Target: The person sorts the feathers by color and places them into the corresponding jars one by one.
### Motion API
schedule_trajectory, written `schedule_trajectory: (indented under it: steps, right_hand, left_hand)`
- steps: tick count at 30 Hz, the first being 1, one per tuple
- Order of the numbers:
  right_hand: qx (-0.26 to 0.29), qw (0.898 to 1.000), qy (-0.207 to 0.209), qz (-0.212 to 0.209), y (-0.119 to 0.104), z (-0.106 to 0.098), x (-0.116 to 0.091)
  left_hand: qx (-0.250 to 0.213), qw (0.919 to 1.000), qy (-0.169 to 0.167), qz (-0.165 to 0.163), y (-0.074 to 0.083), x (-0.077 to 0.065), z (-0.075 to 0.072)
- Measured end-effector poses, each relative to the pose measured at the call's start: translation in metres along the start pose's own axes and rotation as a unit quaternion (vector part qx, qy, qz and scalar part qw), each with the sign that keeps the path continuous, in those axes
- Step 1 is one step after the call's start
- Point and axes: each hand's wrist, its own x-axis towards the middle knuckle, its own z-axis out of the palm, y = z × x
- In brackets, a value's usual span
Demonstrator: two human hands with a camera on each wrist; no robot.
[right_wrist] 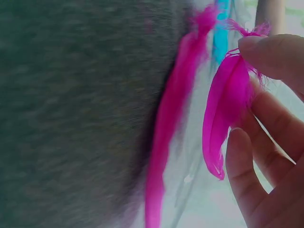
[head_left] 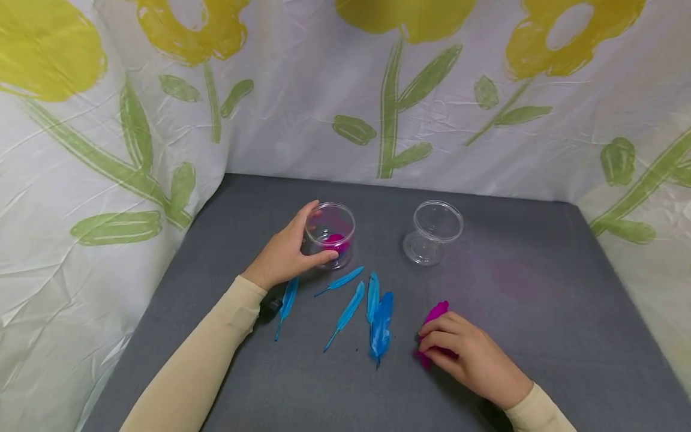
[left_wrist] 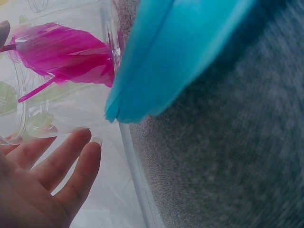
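Grey table (head_left: 540, 324), flower-printed curtain (head_left: 297, 90) behind; left hand (head_left: 288, 252) grips clear cup (head_left: 330, 227), right hand (head_left: 477, 363) pinches magenta feather (right_wrist: 228, 99).

I see, over my remote feed, a wrinkled white curtain (head_left: 291, 132) rising behind the far edge of the grey tabletop (head_left: 545, 330) and wrapping past both far corners. Yellow flowers (head_left: 405, 21) (big, brushy ones) on green stems (head_left: 390, 114) spread across it. Soft light gives its folds a faint sheen.
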Motion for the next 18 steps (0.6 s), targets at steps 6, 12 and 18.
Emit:
schedule_trajectory:
  steps: [6,12,18]
  right_hand:
    - [0.028,1.000,0.004,0.009,0.001,-0.002,0.014]
    - [0.066,0.998,0.007,0.008,-0.001,-0.004,0.041]
    - [0.099,0.995,0.018,0.003,-0.003,-0.003,0.074]
  left_hand:
    - [0.000,1.0000,0.001,-0.002,0.000,0.001,-0.001]
    - [-0.001,1.0000,0.000,0.002,-0.001,0.000,-0.001]
    - [-0.001,1.0000,-0.001,-0.007,-0.001,-0.002,0.000]
